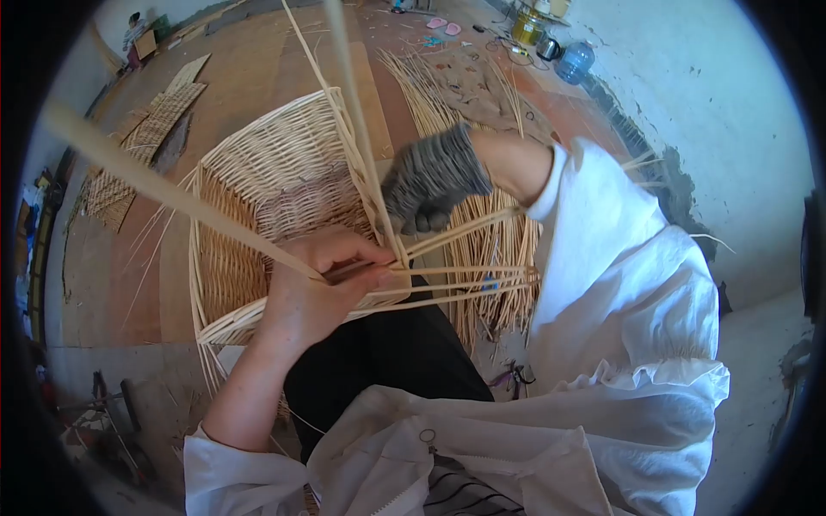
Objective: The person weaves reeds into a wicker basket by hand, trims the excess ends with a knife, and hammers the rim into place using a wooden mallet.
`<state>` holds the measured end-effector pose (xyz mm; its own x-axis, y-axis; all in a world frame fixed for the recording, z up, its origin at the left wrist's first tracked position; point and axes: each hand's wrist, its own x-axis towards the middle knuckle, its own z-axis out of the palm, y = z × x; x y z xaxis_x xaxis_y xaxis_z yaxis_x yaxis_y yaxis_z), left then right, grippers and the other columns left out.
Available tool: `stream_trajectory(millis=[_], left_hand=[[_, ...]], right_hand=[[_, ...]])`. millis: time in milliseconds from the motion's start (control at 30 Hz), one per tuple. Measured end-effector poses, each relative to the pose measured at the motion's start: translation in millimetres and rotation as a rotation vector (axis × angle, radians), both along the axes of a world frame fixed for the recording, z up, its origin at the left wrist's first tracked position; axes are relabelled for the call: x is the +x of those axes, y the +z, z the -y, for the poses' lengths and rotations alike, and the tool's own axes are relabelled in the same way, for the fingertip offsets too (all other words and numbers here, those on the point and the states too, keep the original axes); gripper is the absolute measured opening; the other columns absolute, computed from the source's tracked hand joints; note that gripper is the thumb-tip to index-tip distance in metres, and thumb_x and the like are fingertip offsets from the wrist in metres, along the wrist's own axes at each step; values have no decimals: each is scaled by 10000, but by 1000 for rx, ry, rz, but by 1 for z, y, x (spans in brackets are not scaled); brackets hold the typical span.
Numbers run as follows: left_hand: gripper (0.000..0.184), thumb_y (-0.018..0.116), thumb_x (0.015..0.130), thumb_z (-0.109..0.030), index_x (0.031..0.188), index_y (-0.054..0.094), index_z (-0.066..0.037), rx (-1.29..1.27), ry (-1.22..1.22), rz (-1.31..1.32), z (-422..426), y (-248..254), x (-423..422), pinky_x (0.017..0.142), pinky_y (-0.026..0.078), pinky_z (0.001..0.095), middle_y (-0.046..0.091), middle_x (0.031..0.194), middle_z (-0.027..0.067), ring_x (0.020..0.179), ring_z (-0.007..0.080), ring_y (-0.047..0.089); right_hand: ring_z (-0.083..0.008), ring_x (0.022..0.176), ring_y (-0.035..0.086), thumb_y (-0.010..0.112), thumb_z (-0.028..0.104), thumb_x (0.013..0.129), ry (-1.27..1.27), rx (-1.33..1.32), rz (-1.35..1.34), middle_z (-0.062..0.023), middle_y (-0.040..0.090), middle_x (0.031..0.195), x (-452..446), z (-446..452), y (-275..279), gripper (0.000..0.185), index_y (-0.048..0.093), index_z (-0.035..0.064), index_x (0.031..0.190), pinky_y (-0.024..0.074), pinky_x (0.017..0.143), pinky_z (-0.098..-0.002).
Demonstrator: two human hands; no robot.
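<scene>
A wicker basket [297, 129] rests tilted over my lap, its open side facing up. My bare left hand [331, 275] is closed at its near right corner, thumb and forefinger pinching a wicker strand [172, 196] that sweeps up to the left. My right hand [434, 185], in a dark grey knitted glove, is curled at the right rim, closed around a strand there; its fingertips are partly hidden. Several loose strand ends [469, 273] stick out rightward from the corner below the glove. Two more strands rise from the rim past the top of the view.
A bundle of long wicker rods [490, 292] lies on the floor to the right. Woven panels [155, 129] lie at the left. A water jug [575, 63] and a kettle [548, 47] stand by the right wall. Another person [135, 39] is far back left.
</scene>
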<state>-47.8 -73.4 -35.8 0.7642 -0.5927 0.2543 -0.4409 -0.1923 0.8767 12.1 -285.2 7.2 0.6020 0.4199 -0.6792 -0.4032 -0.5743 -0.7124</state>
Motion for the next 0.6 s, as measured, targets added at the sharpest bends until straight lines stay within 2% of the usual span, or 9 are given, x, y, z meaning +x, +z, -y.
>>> stream_trajectory(millis=[67, 100, 133, 167, 200, 233, 300, 533, 600], left_hand=[[138, 717, 716, 20, 843, 663, 21, -64, 30, -29, 1, 1, -6, 631, 495, 227, 639, 797, 88, 715, 125, 631], [267, 729, 710, 2, 964, 646, -3, -68, 37, -36, -1, -5, -4, 626, 495, 230, 647, 784, 86, 705, 125, 636], [267, 729, 710, 2, 964, 646, -3, -73, 44, -34, -1, -8, -3, 626, 495, 230, 647, 784, 86, 705, 125, 636], [398, 736, 706, -10, 1077, 591, -12, -59, 104, -68, -1, -10, -3, 626, 496, 236, 647, 772, 83, 701, 123, 637], [530, 744, 702, -21, 1190, 536, -21, -41, 161, -101, 0, -10, -5, 626, 497, 241, 648, 760, 81, 698, 121, 639], [530, 744, 702, -21, 1190, 536, -21, -41, 164, -96, 1, -7, -6, 626, 497, 241, 648, 760, 81, 698, 121, 639], [756, 755, 700, -42, 1346, 364, -16, -93, 151, -190, 1, -2, -8, 639, 498, 251, 645, 744, 76, 699, 114, 632], [857, 765, 702, -60, 1399, 271, 6, -10, 92, -177, 1, -3, -4, 672, 489, 242, 643, 753, 75, 703, 105, 612], [904, 773, 694, -58, 1418, 234, -1, 67, 33, -262, -3, 2, 0, 747, 480, 245, 644, 863, 93, 800, 117, 604]], right_hand=[[-182, 633, 604, 788, 187, 716, -15, 19, -34, -105, 669, 804, 2, 3, -18, 284, 670, 31, 922, 520, 557, -293], [-211, 661, 609, 795, 185, 707, -1, 174, -28, -123, 667, 824, 1, 4, -29, 316, 666, 16, 941, 524, 574, -320], [-240, 690, 613, 801, 183, 698, 13, 329, -23, -140, 664, 844, 2, 9, -39, 348, 661, 2, 960, 528, 591, -346], [-166, 818, 619, 671, 31, 778, 174, 418, 40, -64, 649, 879, 7, 20, -48, 184, 654, 23, 961, 518, 673, -280], [-166, 818, 619, 671, 31, 778, 177, 418, 42, -64, 649, 879, 6, 20, -47, 184, 654, 23, 961, 518, 673, -280], [-173, 811, 619, 680, 47, 773, 164, 401, 54, -69, 650, 877, 6, 20, -45, 193, 654, 21, 962, 519, 670, -288], [-187, 798, 619, 697, 78, 761, 131, 371, 70, -81, 652, 872, 5, 19, -42, 215, 655, 16, 963, 520, 663, -302], [-237, 754, 621, 758, 188, 722, -12, 271, 103, -121, 659, 856, -10, 18, -34, 324, 657, 1, 967, 523, 640, -354], [-251, 741, 622, 776, 219, 711, -52, 246, 108, -132, 660, 851, -14, 15, -33, 360, 657, -3, 968, 524, 633, -369]])
